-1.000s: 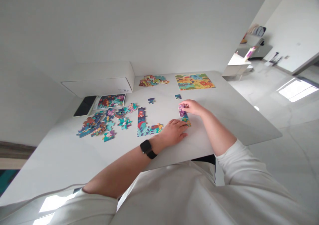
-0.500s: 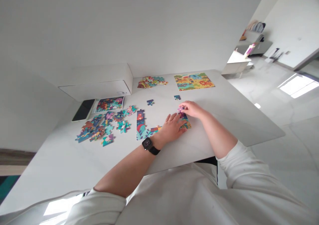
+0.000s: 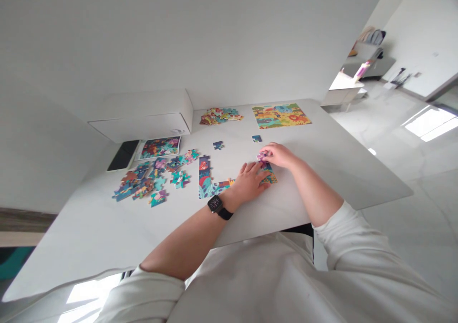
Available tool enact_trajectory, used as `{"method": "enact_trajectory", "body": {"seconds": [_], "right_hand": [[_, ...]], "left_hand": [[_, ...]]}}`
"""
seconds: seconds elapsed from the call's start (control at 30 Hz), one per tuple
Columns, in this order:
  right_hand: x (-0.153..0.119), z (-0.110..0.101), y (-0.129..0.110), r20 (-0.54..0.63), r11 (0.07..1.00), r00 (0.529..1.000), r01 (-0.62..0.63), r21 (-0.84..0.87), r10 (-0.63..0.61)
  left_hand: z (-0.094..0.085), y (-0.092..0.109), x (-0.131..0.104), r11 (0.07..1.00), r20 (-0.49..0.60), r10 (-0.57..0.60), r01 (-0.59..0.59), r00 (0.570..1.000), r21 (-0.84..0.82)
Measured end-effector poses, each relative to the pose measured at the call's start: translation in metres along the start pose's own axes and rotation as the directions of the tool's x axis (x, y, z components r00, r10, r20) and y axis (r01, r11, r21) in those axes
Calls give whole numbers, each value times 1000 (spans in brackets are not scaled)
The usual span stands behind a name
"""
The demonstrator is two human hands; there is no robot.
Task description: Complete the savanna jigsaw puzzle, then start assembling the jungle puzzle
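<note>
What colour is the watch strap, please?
The strap is black, seen best in the head view.

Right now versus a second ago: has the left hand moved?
Yes, slightly: judged against the animal picture lying flat, the left hand has shifted forward, so its fingers now reach a little closer to that picture.

Soft, fairly even daylight falls on my left hand (image 3: 248, 182) and right hand (image 3: 279, 155), leaving only faint shadows on the pale table (image 3: 118, 237). The wall (image 3: 229, 36) reads dull grey. Harsh white glare burns out a patch of glossy floor (image 3: 382, 189) at right — another at lower left. My finger detail looks slightly soft — and the wide lens stretches my sleeves (image 3: 358, 242) outward.
</note>
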State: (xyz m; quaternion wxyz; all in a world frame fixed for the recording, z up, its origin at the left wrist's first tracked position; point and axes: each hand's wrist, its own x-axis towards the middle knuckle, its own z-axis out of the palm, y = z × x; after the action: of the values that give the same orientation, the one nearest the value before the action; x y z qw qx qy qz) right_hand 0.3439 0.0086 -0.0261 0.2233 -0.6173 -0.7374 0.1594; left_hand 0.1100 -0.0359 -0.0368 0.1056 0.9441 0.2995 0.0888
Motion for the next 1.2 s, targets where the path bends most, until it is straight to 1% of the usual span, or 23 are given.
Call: {"method": "enact_trajectory", "body": {"seconds": [0.13, 0.23, 0.63, 0.87, 1.0, 1.2], "right_hand": [[-1, -3, 3, 8, 1000, 1000, -25, -11, 25], [-1, -3, 4, 12, 999, 999, -36, -12, 36], [-4, -4, -4, 30, 999, 999, -25, -35, 26], [-5, -6, -3, 62, 998, 998, -8, -62, 12], [-5, -5, -2, 56, 997, 998, -3, -76, 7], [-7, -6, -6, 32, 996, 999, -30, -82, 33]], "left_hand": [[-1, 0, 0, 1000, 10, -2, 2, 1000, 2], [-2, -1, -2, 1000, -4, 5, -5, 1000, 2], [-1, -1, -2, 1000, -31, 12, -12, 999, -8], [-3, 1, -3, 1000, -46, 3, -4, 999, -13], [-3, 2, -3, 1000, -53, -9, 8, 999, -17], [-2, 2, -4, 1000, -56, -5, 4, 998, -21]]}}
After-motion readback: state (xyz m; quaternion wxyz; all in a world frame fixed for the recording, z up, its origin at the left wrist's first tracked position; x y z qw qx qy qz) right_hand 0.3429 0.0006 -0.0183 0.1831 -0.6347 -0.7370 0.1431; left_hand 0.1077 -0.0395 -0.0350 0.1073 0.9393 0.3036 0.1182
